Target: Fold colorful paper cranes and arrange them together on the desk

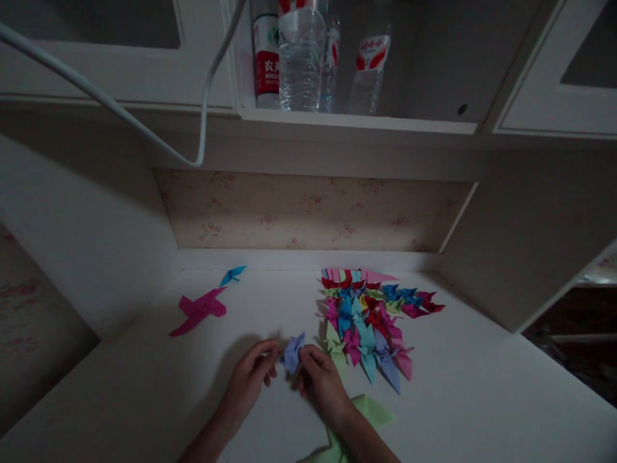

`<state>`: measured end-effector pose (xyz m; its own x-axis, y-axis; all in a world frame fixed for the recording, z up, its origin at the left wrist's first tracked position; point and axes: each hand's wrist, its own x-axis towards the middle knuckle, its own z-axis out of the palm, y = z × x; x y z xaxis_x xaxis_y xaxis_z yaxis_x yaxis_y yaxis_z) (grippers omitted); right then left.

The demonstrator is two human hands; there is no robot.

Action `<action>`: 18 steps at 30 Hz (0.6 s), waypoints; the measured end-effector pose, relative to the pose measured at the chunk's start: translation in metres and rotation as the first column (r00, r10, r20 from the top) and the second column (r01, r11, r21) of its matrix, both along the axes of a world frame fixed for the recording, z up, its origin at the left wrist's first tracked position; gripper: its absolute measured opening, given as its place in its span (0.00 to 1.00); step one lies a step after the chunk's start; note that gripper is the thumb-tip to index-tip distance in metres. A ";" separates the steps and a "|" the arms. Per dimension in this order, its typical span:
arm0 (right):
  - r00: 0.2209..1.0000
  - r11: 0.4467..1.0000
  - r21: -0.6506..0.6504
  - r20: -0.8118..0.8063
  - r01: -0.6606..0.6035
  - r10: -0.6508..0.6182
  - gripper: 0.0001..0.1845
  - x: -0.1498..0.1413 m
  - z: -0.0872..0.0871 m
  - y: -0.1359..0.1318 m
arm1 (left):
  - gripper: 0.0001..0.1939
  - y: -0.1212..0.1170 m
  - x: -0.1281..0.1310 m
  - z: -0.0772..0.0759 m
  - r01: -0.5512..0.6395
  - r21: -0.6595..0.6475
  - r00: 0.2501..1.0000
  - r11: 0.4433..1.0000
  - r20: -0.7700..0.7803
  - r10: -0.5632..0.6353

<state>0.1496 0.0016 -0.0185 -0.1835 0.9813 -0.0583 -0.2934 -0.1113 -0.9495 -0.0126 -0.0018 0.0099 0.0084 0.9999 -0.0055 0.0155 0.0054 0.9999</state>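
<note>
A small lavender paper crane (292, 354) is held just above the white desk, between my two hands. My right hand (322, 379) pinches its right side between thumb and forefinger. On the other side, my left hand (254, 371) has thumb and forefinger closed at the crane's left edge, with the other fingers curled loosely. Part of the crane is hidden by the right fingertips. Close by on the right lie rows of folded paper cranes (367, 344) in many colours. A large light-green folded paper (370, 409) lies partly beneath my right forearm.
A magenta folded paper (198, 311) and a blue paper crane (233, 276) lie at the desk's back left. Overhead, a shelf (359, 122) holds several plastic bottles (303, 64). A white cable (120, 112) hangs at upper left. Side panels (501, 244) flank the desk.
</note>
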 end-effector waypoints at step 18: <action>0.999 0.999 -0.003 -0.040 -0.032 0.032 0.19 0.002 0.004 0.001 | 0.13 0.017 -0.004 0.040 0.321 0.066 0.755 0.945 -0.620 -0.214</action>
